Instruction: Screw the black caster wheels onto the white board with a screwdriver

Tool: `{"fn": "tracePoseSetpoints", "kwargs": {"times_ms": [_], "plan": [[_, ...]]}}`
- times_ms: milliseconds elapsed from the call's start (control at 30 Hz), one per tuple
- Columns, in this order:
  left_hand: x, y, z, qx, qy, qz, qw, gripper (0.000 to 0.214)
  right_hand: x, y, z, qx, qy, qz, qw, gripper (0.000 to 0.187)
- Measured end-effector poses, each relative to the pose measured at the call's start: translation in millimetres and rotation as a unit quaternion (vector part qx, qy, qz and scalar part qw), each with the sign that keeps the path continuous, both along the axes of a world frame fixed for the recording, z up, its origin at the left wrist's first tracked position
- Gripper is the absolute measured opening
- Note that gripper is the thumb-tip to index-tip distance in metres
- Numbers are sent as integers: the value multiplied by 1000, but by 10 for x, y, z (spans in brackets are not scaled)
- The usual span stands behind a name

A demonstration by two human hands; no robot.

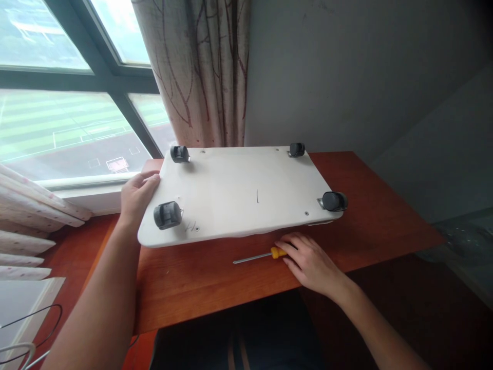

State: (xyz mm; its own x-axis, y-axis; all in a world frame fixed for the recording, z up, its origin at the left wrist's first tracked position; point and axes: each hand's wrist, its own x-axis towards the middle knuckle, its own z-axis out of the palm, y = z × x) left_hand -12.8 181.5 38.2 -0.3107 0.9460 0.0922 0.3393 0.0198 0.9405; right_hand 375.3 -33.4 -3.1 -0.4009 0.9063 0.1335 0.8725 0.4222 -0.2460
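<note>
A white board (231, 190) with rounded corners lies on the table, wheels facing up. Black caster wheels sit near its corners: front left (168, 215), back left (179, 154), back right (297, 149) and front right (334, 201). My left hand (139, 198) grips the board's left edge, thumb near the top and fingers partly hidden. In front of the board, my right hand (308, 259) is closed over the yellow handle of a screwdriver (278, 252). Its metal shaft points left, low over the tabletop or resting on it. Screw heads show in the board.
The reddish-brown wooden table (200, 288) extends right beyond the board. Behind it hangs a patterned curtain (204, 77) beside a grey wall (327, 77). A window (69, 128) is at the left. Cables (31, 349) run at the lower left.
</note>
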Motion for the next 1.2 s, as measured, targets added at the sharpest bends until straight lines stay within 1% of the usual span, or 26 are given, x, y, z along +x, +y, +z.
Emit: {"fn": "tracePoseSetpoints", "kwargs": {"times_ms": [200,333,467,600,667,767,833,867,933,967,1000,1067,1100,1200], "plan": [[-2,9,-5,-2,1,2,1000,45,31,-4,-54,5,5,-4,1000,40],[18,1,23,-5,9,7,1000,47,44,-13,-90,12,12,-8,1000,39],[34,-12,50,-9,18,9,1000,48,47,-14,-82,14,18,-11,1000,40],[16,5,30,-3,31,4,1000,43,126,-58,-61,36,37,-18,999,38],[-6,19,8,5,41,-3,999,41,253,-119,-81,69,63,-29,995,37],[-55,26,-18,10,63,-11,998,43,578,-222,-168,129,117,-62,983,28],[-104,13,-34,12,90,-9,996,42,853,-243,-245,155,145,-112,971,24],[-134,3,-44,11,104,-6,994,42,993,-224,-282,171,154,-151,961,22],[-196,-27,-68,11,151,-9,988,44,1253,-111,-336,181,169,-236,940,22],[-223,-45,-81,18,185,-14,982,46,1361,-18,-351,184,176,-267,929,24],[-245,-65,-94,32,224,-19,974,49,1450,96,-357,182,184,-284,923,28],[-270,-107,-116,79,299,-29,951,53,1564,368,-346,167,198,-285,923,37],[-274,-128,-125,105,326,-30,939,53,1591,515,-333,172,201,-277,924,40],[-273,-180,-158,150,366,-44,917,51,1590,930,-298,172,215,-230,933,49]]}}
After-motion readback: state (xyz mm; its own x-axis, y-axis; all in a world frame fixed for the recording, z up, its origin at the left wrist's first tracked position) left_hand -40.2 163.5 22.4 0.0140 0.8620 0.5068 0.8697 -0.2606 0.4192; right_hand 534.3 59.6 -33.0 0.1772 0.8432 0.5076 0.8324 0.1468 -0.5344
